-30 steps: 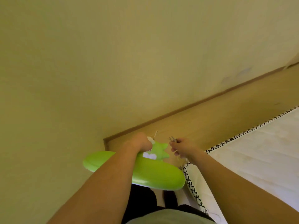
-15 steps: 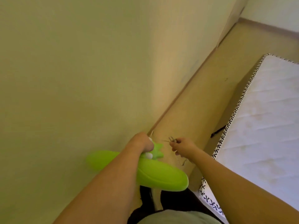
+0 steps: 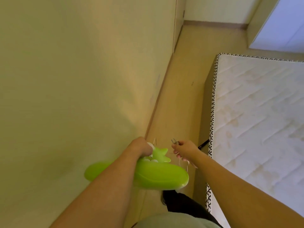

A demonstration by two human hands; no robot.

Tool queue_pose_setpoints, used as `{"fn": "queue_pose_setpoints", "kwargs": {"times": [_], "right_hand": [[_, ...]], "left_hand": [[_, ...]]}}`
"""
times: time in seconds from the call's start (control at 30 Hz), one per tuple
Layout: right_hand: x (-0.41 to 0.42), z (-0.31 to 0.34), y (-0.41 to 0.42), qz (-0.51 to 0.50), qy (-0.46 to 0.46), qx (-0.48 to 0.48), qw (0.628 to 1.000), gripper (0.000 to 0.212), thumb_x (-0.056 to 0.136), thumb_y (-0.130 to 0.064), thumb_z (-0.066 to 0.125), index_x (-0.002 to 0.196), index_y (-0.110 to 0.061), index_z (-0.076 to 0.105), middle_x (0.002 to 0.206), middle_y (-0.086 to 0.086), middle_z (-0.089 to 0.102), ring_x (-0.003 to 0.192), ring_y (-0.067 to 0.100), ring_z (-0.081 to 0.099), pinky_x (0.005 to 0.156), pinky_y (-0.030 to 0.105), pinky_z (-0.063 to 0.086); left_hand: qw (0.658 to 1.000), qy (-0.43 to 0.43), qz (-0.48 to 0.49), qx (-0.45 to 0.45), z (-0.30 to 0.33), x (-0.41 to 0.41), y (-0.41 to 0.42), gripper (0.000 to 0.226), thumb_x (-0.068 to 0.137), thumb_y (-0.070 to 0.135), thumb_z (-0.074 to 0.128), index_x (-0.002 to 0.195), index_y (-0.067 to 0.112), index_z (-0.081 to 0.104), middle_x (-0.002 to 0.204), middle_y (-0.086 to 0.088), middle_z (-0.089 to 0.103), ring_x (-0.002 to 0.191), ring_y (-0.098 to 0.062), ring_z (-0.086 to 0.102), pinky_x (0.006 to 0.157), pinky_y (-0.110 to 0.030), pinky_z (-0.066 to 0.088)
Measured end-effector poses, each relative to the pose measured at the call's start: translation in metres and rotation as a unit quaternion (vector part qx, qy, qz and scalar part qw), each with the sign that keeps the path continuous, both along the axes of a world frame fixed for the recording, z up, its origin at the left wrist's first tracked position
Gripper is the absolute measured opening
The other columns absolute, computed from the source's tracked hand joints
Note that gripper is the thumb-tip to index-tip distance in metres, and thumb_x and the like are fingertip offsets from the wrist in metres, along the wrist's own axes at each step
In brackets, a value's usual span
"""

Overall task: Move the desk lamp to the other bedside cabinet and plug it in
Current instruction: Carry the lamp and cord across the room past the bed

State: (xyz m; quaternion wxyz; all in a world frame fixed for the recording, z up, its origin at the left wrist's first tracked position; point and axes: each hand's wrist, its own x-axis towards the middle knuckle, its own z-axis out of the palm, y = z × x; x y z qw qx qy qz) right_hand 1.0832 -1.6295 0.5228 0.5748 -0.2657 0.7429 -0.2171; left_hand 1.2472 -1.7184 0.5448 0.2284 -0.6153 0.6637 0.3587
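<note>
While I stood in the narrow strip of floor (image 3: 181,99) between the wall (image 3: 74,79) and the bare mattress (image 3: 256,120), neither bedside cabinet was anywhere in my view, so I judged the carry to be only partway done. I held the green desk lamp (image 3: 158,176) low in front of my body, its long oval base lying crosswise, one end toward the wall and the other toward the bed. My left hand (image 3: 141,148) was closed tight around the lamp's upper part, just above that base. My right hand (image 3: 184,149), just beside it on the bed side and apart from the lamp, was pinched shut on the plug (image 3: 174,142), whose prongs pointed up and away from me, with the thin cord (image 3: 184,163) dangling below my fingers. Whichever way the socket lay, my right hand already had the plug ready, while my left would have to set the base down first.
</note>
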Motion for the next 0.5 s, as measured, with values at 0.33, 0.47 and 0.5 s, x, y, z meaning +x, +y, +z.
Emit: {"fn": "queue_pose_setpoints", "kwargs": {"times": [0.33,0.47,0.5], "right_hand": [[-0.122,0.009,-0.146,-0.096,-0.020,-0.015,0.995,0.032,0.096,-0.021,0.050,0.114,0.004,0.060,0.072,0.004,0.054,0.057,0.014,0.046,0.050,0.025,0.034],[-0.177,-0.001,-0.219,-0.126,-0.019,-0.018,0.992,0.030,0.096,-0.019,0.051,0.112,0.005,0.059,0.071,0.005,0.054,0.055,0.015,0.045,0.049,0.026,0.032],[-0.188,-0.001,-0.234,-0.129,-0.013,-0.023,0.991,0.028,0.096,-0.020,0.051,0.110,0.003,0.060,0.071,0.005,0.054,0.055,0.015,0.044,0.048,0.025,0.032]], "left_hand": [[0.998,0.021,-0.047,-0.031,0.018,-0.148,-0.166,0.058,0.079,0.019,0.061,0.135,0.008,0.050,0.138,-0.013,0.055,0.121,-0.027,0.056,0.095,-0.031,0.046],[0.995,0.015,-0.096,-0.024,0.006,-0.209,-0.249,0.050,0.081,0.018,0.060,0.129,0.005,0.055,0.134,-0.014,0.058,0.118,-0.029,0.058,0.092,-0.032,0.047],[0.993,0.017,-0.110,-0.026,0.004,-0.220,-0.262,0.049,0.082,0.019,0.059,0.128,0.004,0.055,0.133,-0.015,0.057,0.118,-0.029,0.058,0.092,-0.032,0.047]]}}
